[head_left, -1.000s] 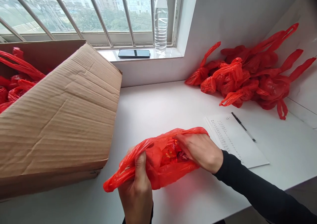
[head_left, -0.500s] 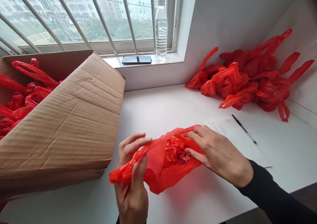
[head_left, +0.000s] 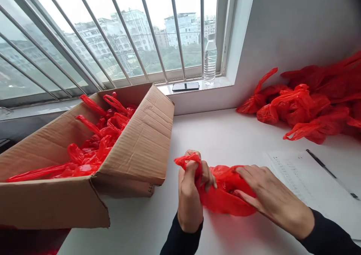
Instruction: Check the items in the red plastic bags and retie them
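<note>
A red plastic bag (head_left: 229,204) sits above the white table between my hands. My left hand (head_left: 189,196) is closed around its gathered left end, and a crumpled tip of plastic sticks out past the thumb. At the bag's right side, my right hand (head_left: 272,195) grips the rim, with the thumb at the opening and the fingers over the far edge. Only a narrow gap of the mouth shows, and the contents are mostly hidden.
An open cardboard box (head_left: 135,146) of tied red bags (head_left: 93,150) stands left. More red bags (head_left: 304,104) pile up against the wall at right. A written sheet (head_left: 293,172) and a pen (head_left: 324,166) lie near my right arm. A phone (head_left: 185,86) and bottle (head_left: 210,61) rest on the sill.
The bag's mouth, spread wide with wrapped sweets showing, has narrowed. My left hand has bunched its side together. The view has swung left, bringing more of the box into sight.
</note>
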{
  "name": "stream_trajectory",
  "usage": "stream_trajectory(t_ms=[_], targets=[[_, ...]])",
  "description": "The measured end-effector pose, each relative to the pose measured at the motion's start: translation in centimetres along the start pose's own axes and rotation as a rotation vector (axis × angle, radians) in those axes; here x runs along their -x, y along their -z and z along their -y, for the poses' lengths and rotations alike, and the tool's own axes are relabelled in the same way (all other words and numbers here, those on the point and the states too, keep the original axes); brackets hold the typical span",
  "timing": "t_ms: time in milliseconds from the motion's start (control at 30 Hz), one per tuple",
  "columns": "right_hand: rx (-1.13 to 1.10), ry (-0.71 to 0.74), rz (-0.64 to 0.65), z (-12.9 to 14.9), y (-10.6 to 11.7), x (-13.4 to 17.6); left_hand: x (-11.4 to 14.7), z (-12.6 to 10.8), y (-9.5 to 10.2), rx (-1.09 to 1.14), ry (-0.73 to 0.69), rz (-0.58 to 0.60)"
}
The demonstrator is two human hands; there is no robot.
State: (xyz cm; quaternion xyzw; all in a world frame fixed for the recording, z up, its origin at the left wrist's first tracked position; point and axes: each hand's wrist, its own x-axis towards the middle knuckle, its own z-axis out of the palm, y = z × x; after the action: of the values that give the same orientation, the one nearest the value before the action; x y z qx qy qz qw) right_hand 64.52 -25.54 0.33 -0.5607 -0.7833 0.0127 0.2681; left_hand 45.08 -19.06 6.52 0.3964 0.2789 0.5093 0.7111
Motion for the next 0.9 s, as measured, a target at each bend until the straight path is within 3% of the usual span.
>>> stream_trajectory(t_ms=[133, 333, 400, 500, 600, 733, 800, 900], targets=[[0.043, 0.009, 0.039, -1.5, -2.2, 1.3, -0.5, 0.1, 0.8, -0.082, -0.023, 0.064], [0.147, 0.076, -0.17, -2.4, -3.7, 2.7, -0.7, -0.3, 1.0, -0.129, 0.007, 0.152], [0.149, 0.065, -0.17, -1.9, -3.6, 2.2, -0.5, -0.5, 0.8, -0.166, 0.023, 0.163], [0.054, -0.045, -0.034, -0.9, -1.6, 0.6, -0.4, -1.2, 0.6, -0.085, 0.018, 0.151], [-0.135, -0.158, 0.052, 0.4, 2.0, -0.9, -0.5, -2.0, 0.6, 0.036, 0.072, 0.076], [-0.356, -0.187, -0.142, 1.6, 6.1, -1.9, -1.3, -2.0, 0.3, 0.003, 0.116, -0.045], [-0.392, -0.148, -0.237, 2.1, 7.2, -2.4, -1.8, -1.7, 0.0, -0.022, 0.103, -0.027], [-0.463, -0.081, -0.256, 3.1, 7.7, -3.4, -2.1, -1.6, -0.9, -0.069, 0.118, 0.039]])
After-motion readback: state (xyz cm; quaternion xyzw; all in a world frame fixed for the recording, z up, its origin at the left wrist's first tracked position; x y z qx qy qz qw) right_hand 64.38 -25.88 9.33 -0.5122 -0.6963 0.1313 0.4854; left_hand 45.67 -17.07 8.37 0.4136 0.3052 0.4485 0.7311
